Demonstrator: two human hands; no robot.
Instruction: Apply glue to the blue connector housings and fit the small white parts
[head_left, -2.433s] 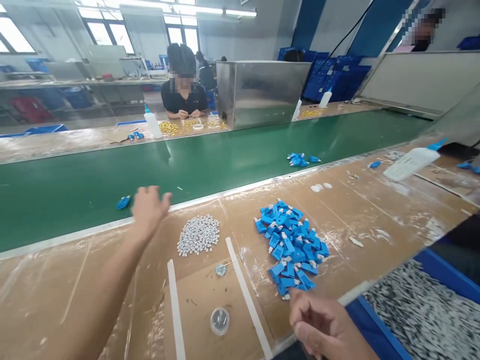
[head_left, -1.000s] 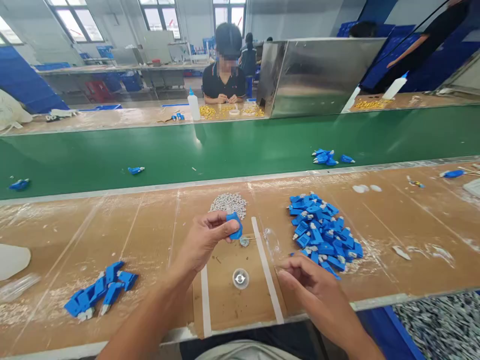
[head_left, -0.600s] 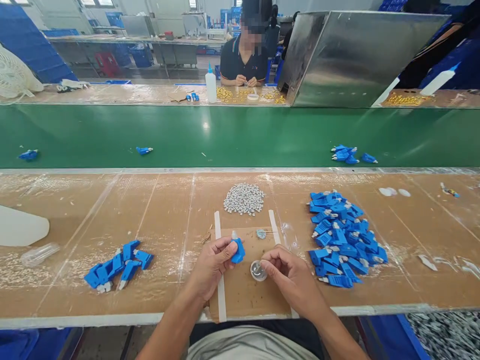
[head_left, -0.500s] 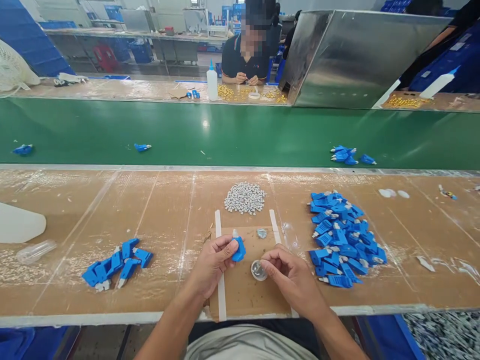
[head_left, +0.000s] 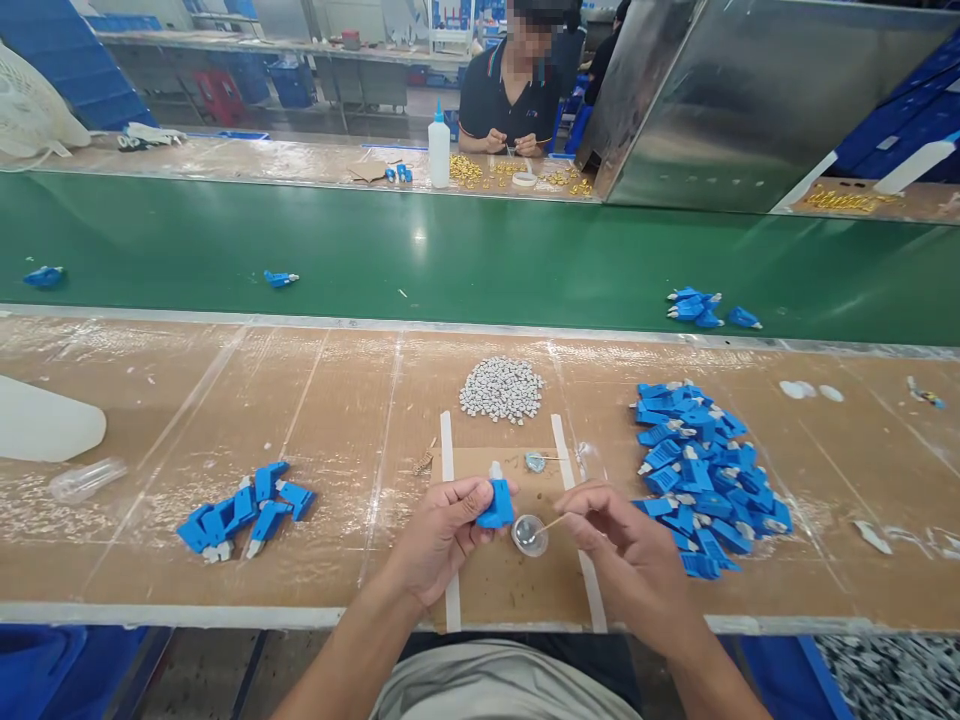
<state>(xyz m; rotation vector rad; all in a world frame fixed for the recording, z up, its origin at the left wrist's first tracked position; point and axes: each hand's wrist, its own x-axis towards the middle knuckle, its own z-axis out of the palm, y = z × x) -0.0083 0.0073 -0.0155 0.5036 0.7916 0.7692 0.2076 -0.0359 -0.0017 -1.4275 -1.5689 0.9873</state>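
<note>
My left hand (head_left: pixel 448 530) is closed on a blue plastic part (head_left: pixel 496 506) with a pale tip pointing up. Between the thumb and fingers of my right hand (head_left: pixel 626 545) is a thin wooden stick (head_left: pixel 553 523), its end over a small clear cup (head_left: pixel 530 537). The cup stands on a brown board (head_left: pixel 517 600) edged with white tape. Beyond it lies a heap of small grey pieces (head_left: pixel 501 390). Many similar blue parts (head_left: pixel 709 480) are piled to the right, and a smaller group of blue parts (head_left: pixel 244 508) lies left.
A green conveyor belt (head_left: pixel 420 265) crosses behind the table, carrying a few blue parts. Past it a co-worker (head_left: pixel 510 95) sits near a glue bottle (head_left: pixel 439 150) and gold pieces. A metal panel (head_left: pixel 780 110) stands at right. A white container (head_left: pixel 49 420) lies at left.
My right hand has drawn back to the right from the cup, so the stick now shows. The blue part in my left hand has turned. The whole view has shifted slightly.
</note>
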